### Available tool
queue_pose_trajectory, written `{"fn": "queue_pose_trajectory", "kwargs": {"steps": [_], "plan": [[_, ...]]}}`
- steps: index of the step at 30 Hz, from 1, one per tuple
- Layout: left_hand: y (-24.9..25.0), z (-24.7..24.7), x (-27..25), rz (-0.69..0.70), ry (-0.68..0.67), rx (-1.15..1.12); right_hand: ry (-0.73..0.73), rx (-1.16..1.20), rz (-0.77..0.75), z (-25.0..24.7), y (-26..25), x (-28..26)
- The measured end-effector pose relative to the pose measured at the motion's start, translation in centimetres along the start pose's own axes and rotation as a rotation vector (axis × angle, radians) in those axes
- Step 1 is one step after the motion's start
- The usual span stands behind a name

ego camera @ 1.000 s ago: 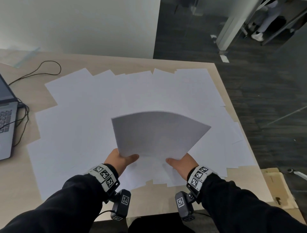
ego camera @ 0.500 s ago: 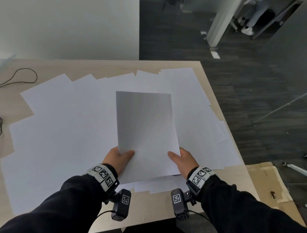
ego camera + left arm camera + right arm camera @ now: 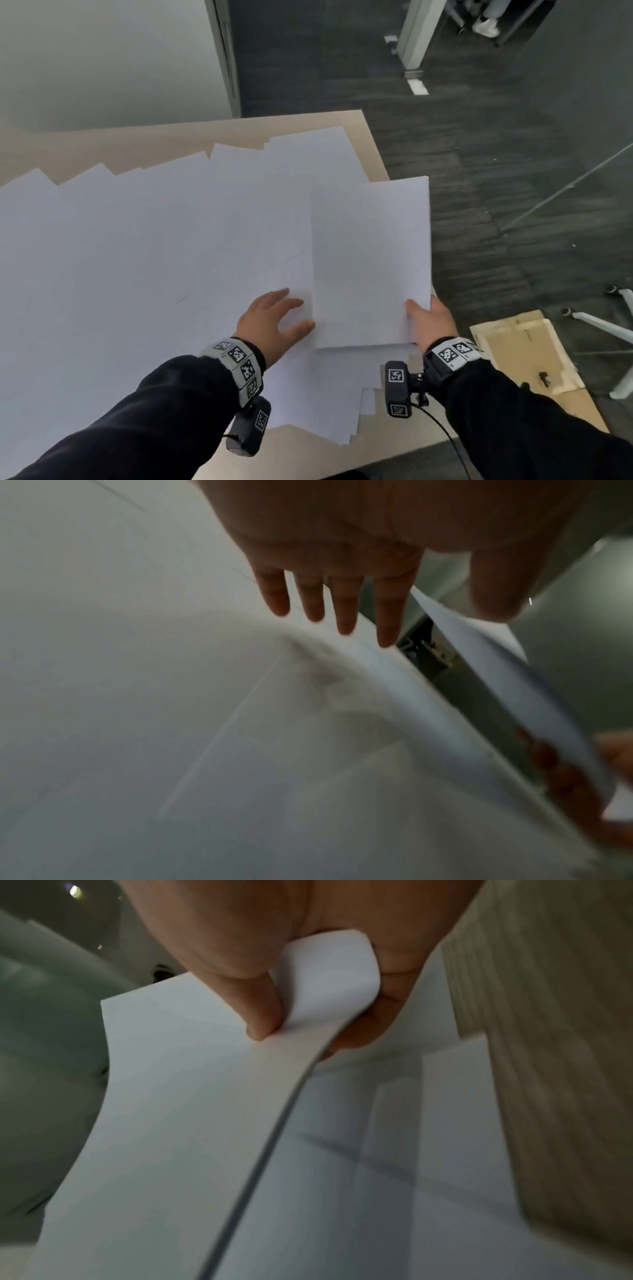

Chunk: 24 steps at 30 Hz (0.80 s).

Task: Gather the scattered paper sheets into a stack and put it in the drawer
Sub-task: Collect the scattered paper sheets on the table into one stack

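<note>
Several white paper sheets [image 3: 144, 260] lie scattered and overlapping over most of the light wooden table [image 3: 298, 125]. My right hand [image 3: 430, 317] pinches the near right corner of a small stack of sheets [image 3: 371, 260] and holds it above the table's right edge; the right wrist view shows the thumb [image 3: 260, 1015] on top of the stack [image 3: 178, 1123] and fingers beneath. My left hand [image 3: 274, 317] is apart from the stack, fingers straight and spread over the loose sheets; in the left wrist view its fingers [image 3: 342, 607] hover above the paper [image 3: 171, 696]. No drawer is in view.
To the right of the table lies dark carpet floor [image 3: 496, 171] with flattened cardboard [image 3: 524, 353] and white chair legs [image 3: 613, 318]. A grey wall panel [image 3: 102, 58] stands behind the table. More sheets overhang the near table edge [image 3: 349, 411].
The stack was held in both hands at the middle. My left hand has let go of it, and my right hand has carried it to the right edge of the table.
</note>
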<state>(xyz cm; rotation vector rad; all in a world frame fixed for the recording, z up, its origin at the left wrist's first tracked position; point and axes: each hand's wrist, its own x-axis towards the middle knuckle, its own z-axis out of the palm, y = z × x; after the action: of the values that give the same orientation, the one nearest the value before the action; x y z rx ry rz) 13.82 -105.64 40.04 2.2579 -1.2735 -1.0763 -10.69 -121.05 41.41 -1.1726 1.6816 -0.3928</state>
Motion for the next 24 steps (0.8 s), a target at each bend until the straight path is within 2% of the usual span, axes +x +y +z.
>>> {"fn": "queue_pose_trajectory", "kwargs": {"steps": [3, 6, 14, 24], "plan": [[0.4, 1.3, 1.5, -0.027, -0.041, 0.377, 0.094, 0.038, 0.04, -2.3, 0.2, 2.7], [0.7, 2.3, 2.4, -0.117, -0.105, 0.475, 0.128, 0.039, 0.044, -3.4, 0.0, 4.4], [-0.5, 1.0, 2.4, -0.19, -0.081, 0.491, 0.075, 0.054, 0.011, -2.0, -1.7, 5.9], [-6.2, -2.2, -0.9, -0.27, -0.024, 0.454, -0.004, -0.002, -0.043, 2.7, -4.4, 5.0]]}}
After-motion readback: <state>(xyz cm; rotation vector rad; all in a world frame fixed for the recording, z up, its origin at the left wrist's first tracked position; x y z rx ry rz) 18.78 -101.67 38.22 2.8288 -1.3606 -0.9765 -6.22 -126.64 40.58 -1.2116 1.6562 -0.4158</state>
